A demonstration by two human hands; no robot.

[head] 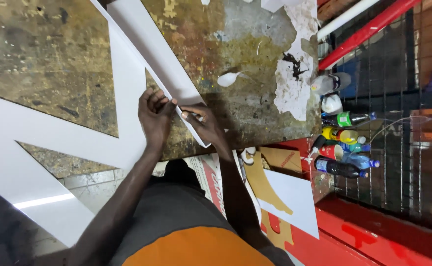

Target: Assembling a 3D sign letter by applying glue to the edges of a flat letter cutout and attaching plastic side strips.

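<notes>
Both hands are on the big white cut-out sheet (pixel 78 133), which lies across the stained, paint-flecked surface (pixel 235 103) and hangs off its near edge. The left hand (pixel 154 116) has its fingers curled tight onto the sheet's narrow diagonal arm, pinching its edge. The right hand (pixel 203 123) meets it just beside, fingers closed around a small, thin tool I can't make out, with the tip pressed to that same arm.

It looks like trimming or scoring along the arm's edge, somewhere mid-way. The next move would call for the left hand to hold the strip flat while the right draws steadily along the line, with the fingers kept out of the tool's path.

Beyond the sheet, on the surface, a white spoon-shaped scrap (pixel 228 78) lies near torn white paper (pixel 292 83). To the right of the sheet, off the surface's end, plastic bottles (pixel 346 148) crowd against a red frame (pixel 368 29). Below the sheet's near edge, brown card cut-outs (pixel 265 182) and a white panel (pixel 294 199) lie stacked. The overhanging part of the sheet could sag or shift.
</notes>
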